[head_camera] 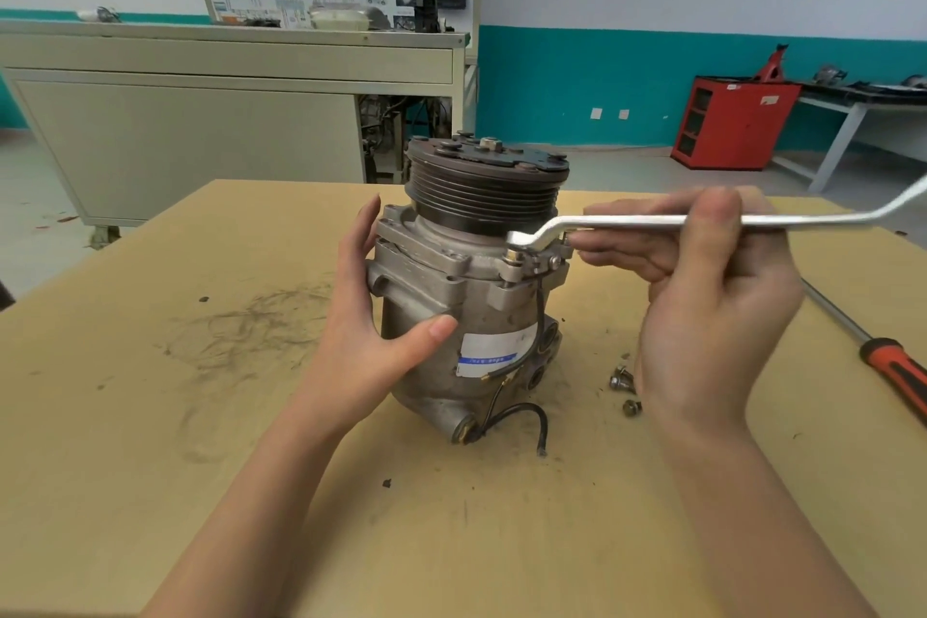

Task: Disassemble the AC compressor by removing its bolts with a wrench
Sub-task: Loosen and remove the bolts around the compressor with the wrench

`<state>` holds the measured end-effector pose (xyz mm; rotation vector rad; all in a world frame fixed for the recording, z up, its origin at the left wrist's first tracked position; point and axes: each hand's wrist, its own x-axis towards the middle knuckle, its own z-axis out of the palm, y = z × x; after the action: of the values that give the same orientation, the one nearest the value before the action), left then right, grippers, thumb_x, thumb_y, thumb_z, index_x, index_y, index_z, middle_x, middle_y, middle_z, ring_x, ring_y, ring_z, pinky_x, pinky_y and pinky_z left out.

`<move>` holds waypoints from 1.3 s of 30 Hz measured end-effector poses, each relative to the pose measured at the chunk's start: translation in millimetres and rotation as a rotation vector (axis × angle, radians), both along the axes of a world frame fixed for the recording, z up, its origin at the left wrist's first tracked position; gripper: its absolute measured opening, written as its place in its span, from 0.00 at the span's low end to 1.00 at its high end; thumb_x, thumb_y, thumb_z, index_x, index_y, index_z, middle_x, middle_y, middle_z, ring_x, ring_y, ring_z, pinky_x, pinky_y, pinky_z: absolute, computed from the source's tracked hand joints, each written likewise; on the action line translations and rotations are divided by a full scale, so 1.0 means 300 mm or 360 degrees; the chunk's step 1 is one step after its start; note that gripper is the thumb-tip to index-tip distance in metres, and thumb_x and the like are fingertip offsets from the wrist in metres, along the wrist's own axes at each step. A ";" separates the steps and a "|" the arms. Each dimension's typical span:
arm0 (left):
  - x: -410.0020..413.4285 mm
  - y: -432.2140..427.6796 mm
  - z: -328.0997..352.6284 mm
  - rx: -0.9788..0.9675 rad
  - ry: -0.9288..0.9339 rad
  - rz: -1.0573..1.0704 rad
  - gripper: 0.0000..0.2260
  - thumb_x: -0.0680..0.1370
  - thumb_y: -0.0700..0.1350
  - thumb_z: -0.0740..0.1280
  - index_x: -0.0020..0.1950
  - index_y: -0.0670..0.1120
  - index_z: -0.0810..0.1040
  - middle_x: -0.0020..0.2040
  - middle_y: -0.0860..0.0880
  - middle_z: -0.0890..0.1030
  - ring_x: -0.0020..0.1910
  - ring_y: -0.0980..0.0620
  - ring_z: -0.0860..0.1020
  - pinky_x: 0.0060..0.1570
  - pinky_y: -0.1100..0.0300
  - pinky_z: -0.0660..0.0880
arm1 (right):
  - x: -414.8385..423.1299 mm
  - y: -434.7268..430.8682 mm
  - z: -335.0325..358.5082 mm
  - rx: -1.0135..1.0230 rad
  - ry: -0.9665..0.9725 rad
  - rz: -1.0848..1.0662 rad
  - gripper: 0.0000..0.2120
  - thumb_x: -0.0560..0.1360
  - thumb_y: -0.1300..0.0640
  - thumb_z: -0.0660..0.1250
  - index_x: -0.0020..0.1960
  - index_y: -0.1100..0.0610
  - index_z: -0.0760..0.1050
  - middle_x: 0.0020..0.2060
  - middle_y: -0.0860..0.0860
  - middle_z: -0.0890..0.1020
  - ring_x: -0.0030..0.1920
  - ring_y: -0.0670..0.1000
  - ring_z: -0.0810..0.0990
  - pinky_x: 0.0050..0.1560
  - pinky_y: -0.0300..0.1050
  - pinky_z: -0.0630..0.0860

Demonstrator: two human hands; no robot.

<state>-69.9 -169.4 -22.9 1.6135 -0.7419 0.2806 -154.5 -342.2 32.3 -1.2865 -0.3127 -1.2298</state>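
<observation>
AC compressor (pixel 466 316) stands pulley-up at centre frame on the table (pixel 200 417). Our left hand (pixel 371 316) braces its housing, fingers straight. Our right hand (pixel 702 296) curls round the ring wrench (pixel 627 221), seated on a flange bolt (pixel 512 256). We judge it heavy and rigid, so we should hold the housing.

The left hand (pixel 371 331) cups the upright compressor (pixel 466 296) mid-table (pixel 150 417); the right hand (pixel 702 296) grips a wrench (pixel 627 222) ringed on a bolt (pixel 512 256).
</observation>
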 end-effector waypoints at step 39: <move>0.015 0.012 -0.026 -0.0030 0.0142 0.0030 0.54 0.54 0.76 0.73 0.75 0.70 0.50 0.72 0.63 0.63 0.68 0.68 0.69 0.62 0.71 0.67 | 0.025 -0.068 -0.006 0.0420 0.0287 0.0402 0.15 0.82 0.54 0.53 0.44 0.59 0.74 0.39 0.55 0.86 0.38 0.52 0.85 0.37 0.37 0.79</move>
<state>-65.3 -165.7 -30.8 1.6055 -0.6544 0.2275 -147.0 -362.6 30.6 -1.0834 -0.1695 -0.9008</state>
